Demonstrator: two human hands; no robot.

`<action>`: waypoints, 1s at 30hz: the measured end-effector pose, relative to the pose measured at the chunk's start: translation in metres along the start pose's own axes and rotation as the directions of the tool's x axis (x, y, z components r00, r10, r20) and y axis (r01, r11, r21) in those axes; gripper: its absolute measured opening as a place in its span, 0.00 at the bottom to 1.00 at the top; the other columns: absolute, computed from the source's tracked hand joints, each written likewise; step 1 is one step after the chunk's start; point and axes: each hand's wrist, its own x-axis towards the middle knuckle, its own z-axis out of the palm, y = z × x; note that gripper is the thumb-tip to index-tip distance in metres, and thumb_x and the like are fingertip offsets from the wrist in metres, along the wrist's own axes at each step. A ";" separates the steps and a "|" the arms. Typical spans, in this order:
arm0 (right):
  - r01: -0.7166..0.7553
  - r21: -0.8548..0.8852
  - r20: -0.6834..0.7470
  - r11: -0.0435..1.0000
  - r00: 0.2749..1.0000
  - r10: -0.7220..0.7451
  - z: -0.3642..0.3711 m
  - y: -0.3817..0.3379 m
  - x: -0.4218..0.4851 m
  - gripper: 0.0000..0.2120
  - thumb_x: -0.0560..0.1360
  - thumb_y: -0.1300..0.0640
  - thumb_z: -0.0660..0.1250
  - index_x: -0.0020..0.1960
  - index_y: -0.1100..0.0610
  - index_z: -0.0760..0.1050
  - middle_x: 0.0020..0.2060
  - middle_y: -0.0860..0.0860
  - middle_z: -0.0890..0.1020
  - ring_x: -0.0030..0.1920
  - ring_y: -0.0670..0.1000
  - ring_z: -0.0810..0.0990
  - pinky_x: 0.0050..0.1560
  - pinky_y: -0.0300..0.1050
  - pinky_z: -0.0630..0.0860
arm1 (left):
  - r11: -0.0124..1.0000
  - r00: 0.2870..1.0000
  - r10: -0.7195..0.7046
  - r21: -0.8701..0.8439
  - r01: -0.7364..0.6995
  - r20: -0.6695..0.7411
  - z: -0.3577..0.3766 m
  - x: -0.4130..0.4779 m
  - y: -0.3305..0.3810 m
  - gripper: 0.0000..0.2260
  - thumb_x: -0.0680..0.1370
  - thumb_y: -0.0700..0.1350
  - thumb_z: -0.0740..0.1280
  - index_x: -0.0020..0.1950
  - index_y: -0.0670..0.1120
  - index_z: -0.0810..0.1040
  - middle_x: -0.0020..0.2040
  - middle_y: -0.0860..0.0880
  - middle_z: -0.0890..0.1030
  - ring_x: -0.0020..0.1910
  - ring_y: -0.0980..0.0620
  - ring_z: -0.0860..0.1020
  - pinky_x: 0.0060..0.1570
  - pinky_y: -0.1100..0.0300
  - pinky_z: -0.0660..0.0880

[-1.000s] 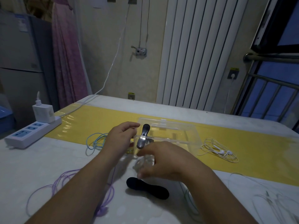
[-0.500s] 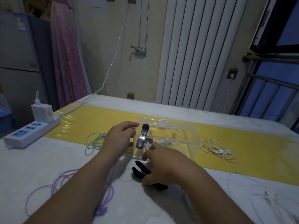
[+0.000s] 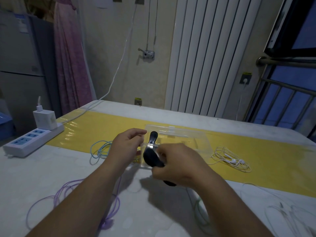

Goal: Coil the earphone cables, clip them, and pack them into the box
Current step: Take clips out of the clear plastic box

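Your right hand [image 3: 178, 165] pinches the long black clip [image 3: 151, 159] before the clear plastic box [image 3: 186, 138]; your left hand [image 3: 126, 147] curls beside it, grip unclear.

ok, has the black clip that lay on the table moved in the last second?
Yes. The right hand grips the black clip and has lifted it off the table, up against the near wall of the clear box.

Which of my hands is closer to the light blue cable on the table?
Left. The left hand sits just right of the light blue cable; the right hand is farther right, gripping a black clip.
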 end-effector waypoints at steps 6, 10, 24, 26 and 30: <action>0.055 0.399 -0.445 0.915 0.884 0.141 0.001 0.016 0.011 0.11 0.71 0.47 0.71 0.52 0.45 0.75 0.41 0.44 0.80 0.41 0.48 0.76 0.39 0.44 0.72 | 1.000 0.999 0.009 -0.011 -0.009 -0.032 0.001 0.004 -0.005 0.10 0.77 0.38 0.65 0.44 0.51 0.83 0.48 0.44 0.83 0.45 0.46 0.79 0.44 0.45 0.79; 0.059 0.454 -0.564 0.889 0.792 0.235 0.005 0.025 0.024 0.13 0.72 0.49 0.72 0.54 0.49 0.77 0.44 0.45 0.76 0.43 0.47 0.76 0.43 0.40 0.72 | 0.999 1.000 0.025 0.022 -0.025 -0.016 0.001 0.001 -0.003 0.10 0.77 0.41 0.65 0.45 0.54 0.83 0.47 0.46 0.82 0.45 0.46 0.79 0.43 0.46 0.80; -0.284 0.264 -0.321 0.922 0.876 0.362 0.002 0.039 0.040 0.24 0.75 0.58 0.70 0.70 0.53 0.70 0.68 0.51 0.74 0.67 0.53 0.72 0.61 0.44 0.68 | 0.996 1.000 0.026 0.084 -0.025 -0.017 0.000 -0.001 -0.001 0.09 0.71 0.44 0.64 0.41 0.53 0.84 0.45 0.44 0.82 0.40 0.49 0.77 0.37 0.53 0.78; -0.270 0.293 -0.291 0.917 0.888 0.355 0.002 0.042 0.040 0.22 0.76 0.58 0.69 0.69 0.52 0.72 0.67 0.51 0.75 0.66 0.52 0.73 0.63 0.44 0.69 | 0.996 1.000 0.020 0.087 -0.018 -0.018 0.001 -0.001 -0.001 0.09 0.70 0.46 0.63 0.41 0.53 0.84 0.44 0.44 0.82 0.41 0.49 0.77 0.38 0.53 0.78; -0.124 0.355 -0.443 0.927 0.850 0.283 0.004 0.047 0.031 0.10 0.76 0.58 0.67 0.56 0.51 0.80 0.52 0.47 0.81 0.48 0.46 0.78 0.48 0.40 0.70 | 0.988 0.998 0.047 0.151 -0.042 -0.031 0.000 0.000 -0.001 0.10 0.74 0.43 0.64 0.41 0.54 0.83 0.40 0.49 0.82 0.41 0.46 0.79 0.39 0.50 0.81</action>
